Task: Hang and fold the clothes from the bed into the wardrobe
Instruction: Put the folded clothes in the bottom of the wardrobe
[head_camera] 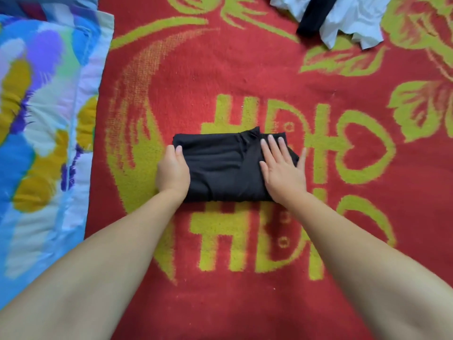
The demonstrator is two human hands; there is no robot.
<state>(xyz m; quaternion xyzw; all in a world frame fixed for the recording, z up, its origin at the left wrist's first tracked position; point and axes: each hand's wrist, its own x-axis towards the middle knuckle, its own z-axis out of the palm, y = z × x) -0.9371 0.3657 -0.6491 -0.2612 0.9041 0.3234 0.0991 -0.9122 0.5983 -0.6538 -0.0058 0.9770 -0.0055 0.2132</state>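
Note:
A black garment (220, 165), folded into a compact rectangle, lies in the middle of the red and yellow-green bed blanket (245, 77). My left hand (172, 171) grips the garment's left edge, thumb on top and fingers tucked under the fold. My right hand (282, 168) lies flat on the garment's right part, its straight, spread fingers pressing the fabric down.
A pile of white and black clothes (338, 18) lies at the top right of the blanket. A quilt with blue, purple and yellow flowers (41, 123) covers the left side.

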